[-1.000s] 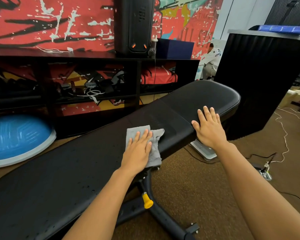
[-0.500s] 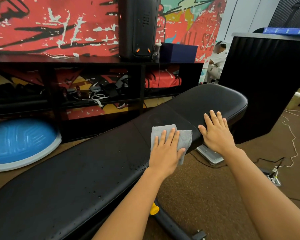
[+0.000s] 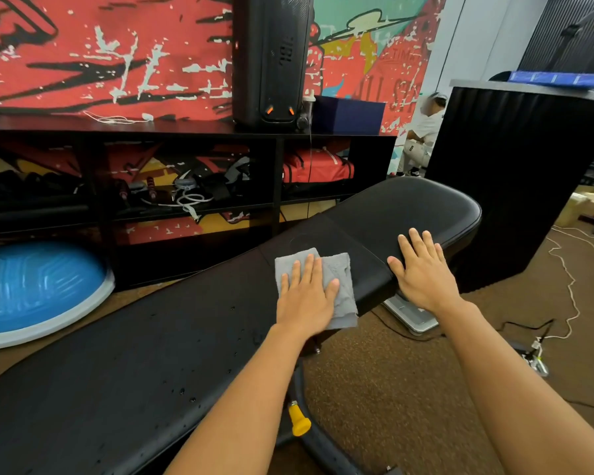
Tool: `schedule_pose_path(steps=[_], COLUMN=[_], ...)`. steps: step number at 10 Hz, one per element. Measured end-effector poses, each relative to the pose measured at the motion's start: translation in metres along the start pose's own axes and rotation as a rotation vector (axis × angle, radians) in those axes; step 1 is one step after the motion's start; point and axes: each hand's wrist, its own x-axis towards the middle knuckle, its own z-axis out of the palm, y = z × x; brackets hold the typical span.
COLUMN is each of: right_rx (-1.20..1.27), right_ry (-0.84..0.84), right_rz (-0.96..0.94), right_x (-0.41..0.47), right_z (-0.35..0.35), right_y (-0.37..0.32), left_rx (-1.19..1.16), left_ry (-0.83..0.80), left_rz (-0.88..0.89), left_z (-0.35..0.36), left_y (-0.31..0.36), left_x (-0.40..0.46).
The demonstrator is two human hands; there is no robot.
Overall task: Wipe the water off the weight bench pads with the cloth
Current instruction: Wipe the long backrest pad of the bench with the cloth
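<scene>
The left hand (image 3: 306, 299) lies flat on the grey cloth (image 3: 336, 286), fingers (image 3: 309, 269) straight and spread, pressing it onto the long back pad (image 3: 134, 354) of the weight bench, right at that pad's end beside the seam. The cloth's near corner hangs over the pad's edge at about 5 o'clock from the hand. At 3 o'clock from the cloth, just past the seam, the right hand (image 3: 424, 279) rests palm down on the seat pad (image 3: 408, 207), its fingers straight and relaxed, gripping nothing. Water droplets (image 3: 186, 394) dot the back pad at 7 o'clock from the cloth. A yellow knob (image 3: 299, 421) shows under the surface at 6 o'clock. A blue balance dome (image 3: 38, 289) sits on the floor at 9 o'clock.
</scene>
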Motion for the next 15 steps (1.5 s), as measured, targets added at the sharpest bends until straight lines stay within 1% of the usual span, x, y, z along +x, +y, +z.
schedule_pose_path(steps=[2,4,5,8,10,11,12,13,15], right_rx=[0.000,0.000,0.002,0.009,0.009,0.008,0.016,0.017,0.040], right_ry=[-0.016,-0.018,-0.011,-0.008,-0.016,-0.015,-0.013,-0.013,0.006], right_rz=[-0.006,-0.010,-0.008,-0.003,0.003,0.007,0.010,0.013,0.018], right_x=[-0.001,0.000,0.001,0.001,0.002,0.002,0.002,0.002,0.002], right_z=[-0.002,-0.003,-0.002,-0.001,-0.001,-0.001,-0.001,-0.001,0.000], right_y=[0.001,0.000,0.000,0.001,-0.001,-0.001,-0.001,-0.002,-0.002], left_rx=[-0.036,-0.032,-0.027,-0.009,0.003,0.060,0.112,0.087,0.027], left_ry=[-0.015,-0.007,0.003,0.042,0.123,0.163,0.197,0.228,0.168], left_rz=[-0.119,-0.257,-0.274,-0.223,-0.151,-0.107,-0.056,-0.007,0.038], left_z=[-0.008,-0.016,-0.014,-0.003,0.005,0.012,0.020,0.025,0.015], left_y=[-0.026,-0.075,-0.094,-0.104,-0.090,-0.075,-0.059,-0.047,-0.036], left_x=[-0.002,-0.018,-0.034,-0.080,-0.109,-0.117,-0.114,-0.106,-0.082])
